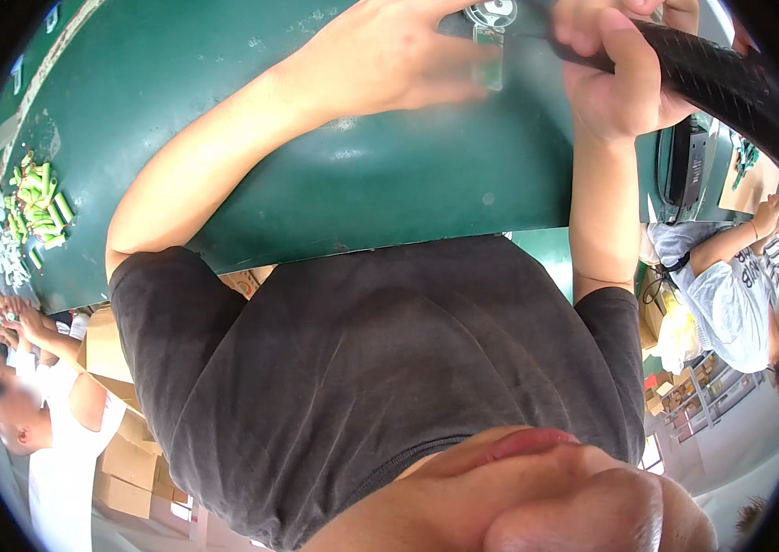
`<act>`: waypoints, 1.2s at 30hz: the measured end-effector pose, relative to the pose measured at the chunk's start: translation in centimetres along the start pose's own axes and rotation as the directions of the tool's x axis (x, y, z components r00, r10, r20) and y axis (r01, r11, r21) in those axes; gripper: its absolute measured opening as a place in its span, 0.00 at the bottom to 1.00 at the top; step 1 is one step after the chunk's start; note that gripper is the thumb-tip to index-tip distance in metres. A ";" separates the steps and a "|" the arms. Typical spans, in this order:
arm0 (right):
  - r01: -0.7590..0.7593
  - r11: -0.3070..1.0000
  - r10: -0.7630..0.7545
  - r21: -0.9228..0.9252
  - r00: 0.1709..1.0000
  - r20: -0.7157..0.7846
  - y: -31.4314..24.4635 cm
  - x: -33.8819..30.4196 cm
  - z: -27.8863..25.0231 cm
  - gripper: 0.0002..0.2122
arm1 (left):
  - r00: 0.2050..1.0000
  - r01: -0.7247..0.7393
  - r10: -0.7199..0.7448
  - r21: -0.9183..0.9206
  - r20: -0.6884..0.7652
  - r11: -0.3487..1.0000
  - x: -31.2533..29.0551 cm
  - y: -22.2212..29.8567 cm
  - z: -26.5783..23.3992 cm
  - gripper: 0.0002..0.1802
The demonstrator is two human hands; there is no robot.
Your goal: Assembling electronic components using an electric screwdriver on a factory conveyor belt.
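Note:
My left hand (394, 60) reaches over the green tabletop with its fingers stretched out and apart, their tips blurred by motion. By these fingertips is a small clear rectangular piece (489, 60), with a round whitish spoked part (492, 13) just above it at the upper edge. Whether the fingers touch either one cannot be made out. My right hand (624, 78) is closed around a black ridged tool (707, 69), its thumb pressed along the side. The tool's thin end points left toward the clear piece, while its thick body runs off to the right.
Green tubular parts (40, 202) lie heaped at the table's left, beside whitish bits (7, 244). A black box (684, 166) with a cable stands right of my right forearm. Co-workers sit at both sides, with cardboard boxes (127, 469) at the lower left.

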State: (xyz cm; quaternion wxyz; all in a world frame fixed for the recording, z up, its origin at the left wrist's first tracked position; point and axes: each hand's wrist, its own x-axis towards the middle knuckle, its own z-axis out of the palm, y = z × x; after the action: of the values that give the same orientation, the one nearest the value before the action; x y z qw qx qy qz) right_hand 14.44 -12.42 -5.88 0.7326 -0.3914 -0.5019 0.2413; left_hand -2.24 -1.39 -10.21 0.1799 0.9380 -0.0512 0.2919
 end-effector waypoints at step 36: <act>0.058 0.981 -0.054 0.186 0.998 -0.025 1.6 0.1 0.1 0.45 | 0.968 0.244 -0.249 -0.143 -0.022 0.959 1.1 -0.3 -3.0 0.16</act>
State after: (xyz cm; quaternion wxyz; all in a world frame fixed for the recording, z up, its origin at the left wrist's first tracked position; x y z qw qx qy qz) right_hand 14.42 -11.34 -7.12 0.7775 -0.3090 -0.4807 0.2627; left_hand -2.82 0.01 -7.42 0.2808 0.9162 0.0494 0.2815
